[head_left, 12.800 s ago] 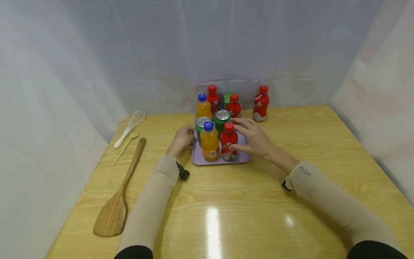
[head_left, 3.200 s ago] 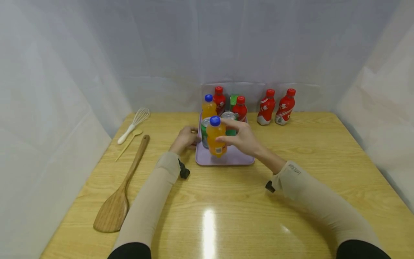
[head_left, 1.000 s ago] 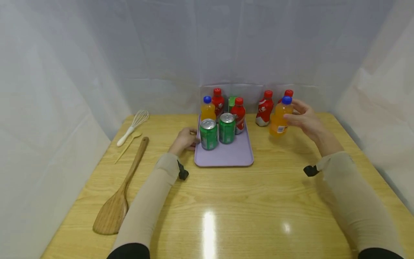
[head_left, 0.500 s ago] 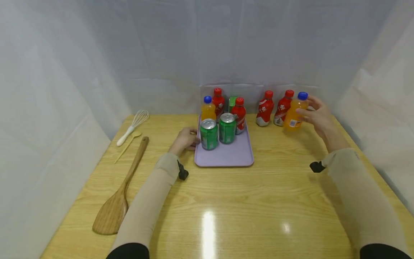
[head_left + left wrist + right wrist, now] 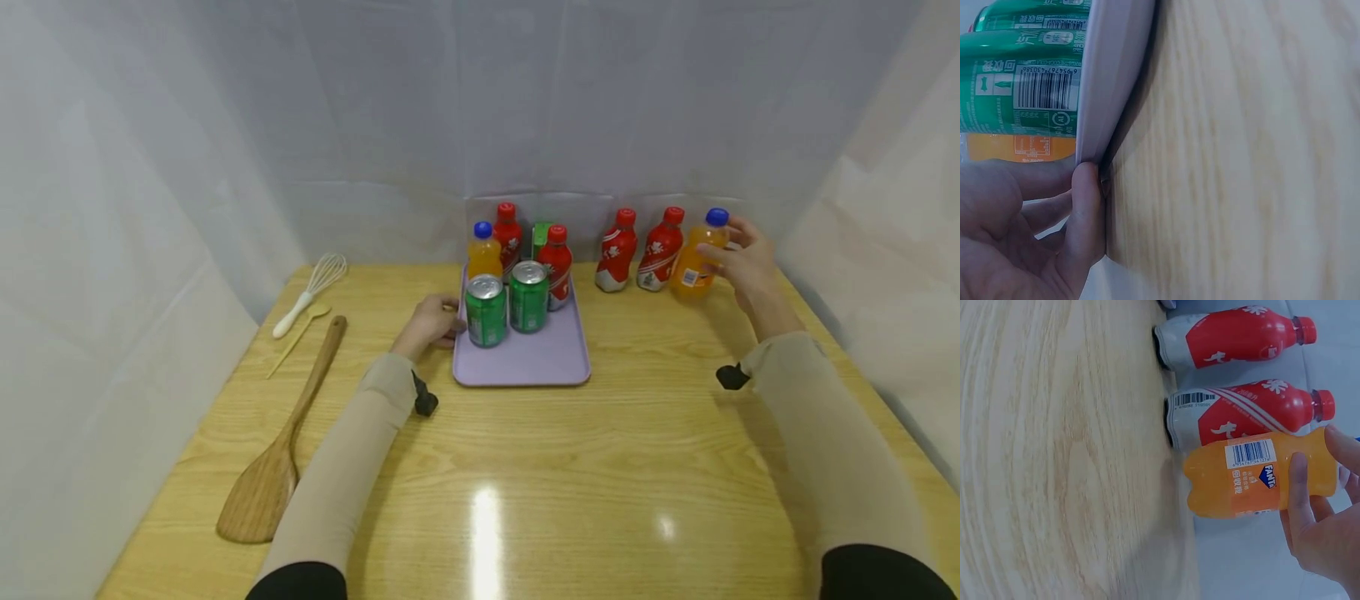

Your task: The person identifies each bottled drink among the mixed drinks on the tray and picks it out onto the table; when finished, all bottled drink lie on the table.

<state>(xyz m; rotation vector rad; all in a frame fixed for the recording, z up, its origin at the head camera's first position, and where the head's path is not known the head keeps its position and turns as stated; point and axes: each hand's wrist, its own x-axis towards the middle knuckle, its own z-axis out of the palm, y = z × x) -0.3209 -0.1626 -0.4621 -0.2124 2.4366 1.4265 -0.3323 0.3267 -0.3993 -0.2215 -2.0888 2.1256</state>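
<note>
I've cans (image 5: 486, 312) on the tray (image 5: 521, 367), right of the left fingers (image 5: 1041, 178); two bottles (image 5: 660, 252) left of the right fingers (image 5: 1299, 487).

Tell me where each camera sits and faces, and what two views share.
Head: worn on the head, facing forward and down over the yellow wooden table; left hand, right hand and beige sleeves show.
Left wrist: worn there, facing the edge of the rectangular lilac plastic tray; only the left hand shows.
Right wrist: worn there, facing the blue-capped orange plastic bottle; only the right hand shows.
Shared: head and right wrist show that bottle and two red and white plastic bottles beside it.
</note>
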